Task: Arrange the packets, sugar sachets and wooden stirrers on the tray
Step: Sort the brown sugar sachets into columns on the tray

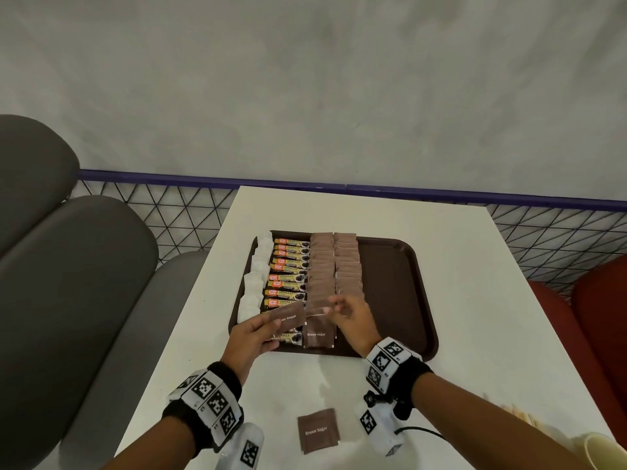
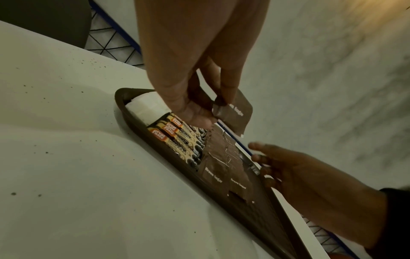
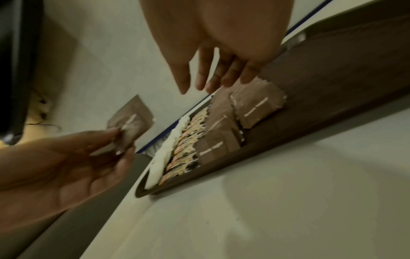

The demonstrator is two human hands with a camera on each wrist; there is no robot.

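Head view, nearest first: a cream paper cup sits at the bottom right corner of the white rectangular table, with pale wooden stirrers lying just beyond it, partly cut off by the right forearm. Between the two forearms a small stack of square brown paper sachets printed "Brown Sugar" lies flat on the table, apart from the tray.

Further in, the left hand pinches one brown sugar sachet between thumb and fingers and holds it raised over the tray's near left part; the left wrist view shows thumb and forefinger closed on its corner. The right hand hovers over the near end of the brown sachet rows with its fingers spread and loosely extended, holding nothing; in the right wrist view its fingertips are close above the sachets, and whether they touch cannot be told.

Beyond the hands, the dark brown rectangular plastic tray carries four columns running away from the person: white sachets along the left edge, then orange-and-yellow stick packets marked "Granules", then two overlapping rows of brown sugar sachets. The tray's right part is bare.

Behind the table run a black wire-mesh fence with a blue rail and a grey wall; grey cushioned seats stand to the left, red ones to the right.
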